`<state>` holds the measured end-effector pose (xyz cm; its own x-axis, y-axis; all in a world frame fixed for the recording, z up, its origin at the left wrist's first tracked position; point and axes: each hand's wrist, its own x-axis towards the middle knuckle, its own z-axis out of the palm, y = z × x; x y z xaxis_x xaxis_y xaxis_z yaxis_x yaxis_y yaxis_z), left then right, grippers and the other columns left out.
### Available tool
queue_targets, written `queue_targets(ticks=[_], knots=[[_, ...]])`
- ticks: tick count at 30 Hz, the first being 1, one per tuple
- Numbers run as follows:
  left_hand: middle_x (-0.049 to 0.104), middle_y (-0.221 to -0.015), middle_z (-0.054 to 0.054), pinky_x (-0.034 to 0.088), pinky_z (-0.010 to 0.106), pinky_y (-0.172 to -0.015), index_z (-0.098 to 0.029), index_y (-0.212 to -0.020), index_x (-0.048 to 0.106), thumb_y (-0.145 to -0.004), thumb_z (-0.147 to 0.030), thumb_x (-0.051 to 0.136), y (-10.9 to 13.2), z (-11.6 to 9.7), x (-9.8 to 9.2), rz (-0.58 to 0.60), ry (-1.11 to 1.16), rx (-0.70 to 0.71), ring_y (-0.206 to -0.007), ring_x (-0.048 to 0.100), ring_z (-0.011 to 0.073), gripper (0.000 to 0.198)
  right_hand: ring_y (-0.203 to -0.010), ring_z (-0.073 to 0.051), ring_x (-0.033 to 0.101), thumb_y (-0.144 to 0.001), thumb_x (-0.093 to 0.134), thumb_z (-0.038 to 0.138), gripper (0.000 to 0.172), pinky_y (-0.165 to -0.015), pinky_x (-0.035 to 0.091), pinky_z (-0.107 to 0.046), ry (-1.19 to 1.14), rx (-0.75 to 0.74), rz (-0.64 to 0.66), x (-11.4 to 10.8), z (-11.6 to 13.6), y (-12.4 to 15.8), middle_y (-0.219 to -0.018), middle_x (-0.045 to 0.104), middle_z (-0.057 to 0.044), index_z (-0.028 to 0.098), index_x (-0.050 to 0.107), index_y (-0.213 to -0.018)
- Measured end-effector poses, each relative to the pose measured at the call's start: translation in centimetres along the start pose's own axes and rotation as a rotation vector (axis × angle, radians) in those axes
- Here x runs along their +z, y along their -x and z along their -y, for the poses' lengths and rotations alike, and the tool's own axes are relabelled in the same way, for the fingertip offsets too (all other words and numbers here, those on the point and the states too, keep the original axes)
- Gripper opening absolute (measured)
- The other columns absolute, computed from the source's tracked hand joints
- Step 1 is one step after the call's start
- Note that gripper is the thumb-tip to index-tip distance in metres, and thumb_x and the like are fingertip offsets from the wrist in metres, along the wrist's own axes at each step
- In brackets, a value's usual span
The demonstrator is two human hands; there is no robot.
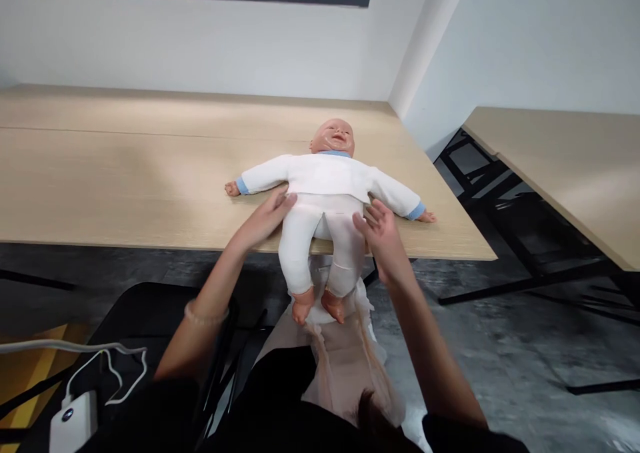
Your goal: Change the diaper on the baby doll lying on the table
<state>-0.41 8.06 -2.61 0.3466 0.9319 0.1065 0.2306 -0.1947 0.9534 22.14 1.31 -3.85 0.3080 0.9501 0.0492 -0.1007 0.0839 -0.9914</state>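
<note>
Doll (327,203): one, face up on the table (135,193) in front of you, head away from you, arms spread, legs hanging over the near edge toward your lap.

Top (327,173): white, blue at collar and cuffs. On; both arms sleeved to the wrist, hem lying across the waist.

Trousers (299,250): white. On; both legs covered to about the ankles, with a gap between the legs showing pale material beneath. The waistband's seating cannot be told, since the hem lies near it.

Feet (303,305): bare, above your skirt (345,366).

Condition: dressing of arms, trunk and legs appears largely done; any straightening left at the waist looks minor, in judgement.

Left hand (274,210): at the side of the doll's waist on your left, fingers reaching along it, thumb toward the hip. You hold it loosely spread; whether it pinches cloth cannot be told.

Right hand (383,236): at the opposite hip, fingers partly curled, thumb pointing inward over the trousers. Blurred; a grip on cloth cannot be told.

Arms: both stretched forward from dark sleeves, either side of the legs; bracelet (206,314) on your left wrist.

Surroundings: black chair (150,306) to your left, bearing a white power bank (73,421) with cable (100,345); second table (565,153) to your right, apart from the first.
</note>
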Motion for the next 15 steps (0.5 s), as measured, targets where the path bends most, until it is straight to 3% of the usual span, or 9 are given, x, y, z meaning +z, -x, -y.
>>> queue_targets(ticks=[2,6,10,15], knots=[[0.048,-0.153,0.012,0.037,0.043,-0.116,-0.021,-0.151,0.035,-0.093,-0.056,0.055,3.0,0.1,1.3,-0.061,0.006,-0.011,-0.141,0.046,0.0292,0.071,-0.137,-0.027,0.048,-0.073,0.084,0.049,0.087,-0.113,0.043,-0.045,0.047,-0.048,-0.022,-0.3,-0.4,3.7,-0.152,0.043,-0.015,0.021,0.040,-0.142],[0.037,-0.158,0.018,0.029,0.053,-0.119,-0.020,-0.155,0.028,-0.080,-0.055,0.074,7.6,0.6,4.4,-0.235,-0.221,0.016,-0.146,0.036,0.0353,0.094,-0.132,-0.027,0.051,-0.078,0.080,0.045,0.074,-0.110,0.044,-0.046,0.183,-0.092,-0.132,-0.4,-1.9,8.6,-0.148,0.045,-0.015,0.023,0.042,-0.137],[0.035,-0.159,0.020,0.028,0.058,-0.118,-0.023,-0.157,0.023,-0.076,-0.050,0.079,8.7,1.3,5.9,-0.328,-0.338,0.053,-0.147,0.032,0.0389,0.102,-0.123,-0.026,0.056,-0.076,0.082,0.043,0.078,-0.103,0.047,-0.044,0.277,-0.084,-0.121,-0.2,-3.7,9.6,-0.146,0.044,-0.015,0.023,0.039,-0.138],[0.042,-0.154,0.018,0.032,0.059,-0.117,-0.023,-0.155,0.029,-0.082,-0.043,0.076,9.2,2.3,6.1,-0.388,-0.400,0.110,-0.143,0.038,0.0377,0.088,-0.113,-0.024,0.060,-0.080,0.077,0.036,0.079,-0.097,0.050,-0.043,0.320,-0.191,-0.141,-0.5,-4.7,9.0,-0.145,0.045,-0.015,0.025,0.032,-0.145]])
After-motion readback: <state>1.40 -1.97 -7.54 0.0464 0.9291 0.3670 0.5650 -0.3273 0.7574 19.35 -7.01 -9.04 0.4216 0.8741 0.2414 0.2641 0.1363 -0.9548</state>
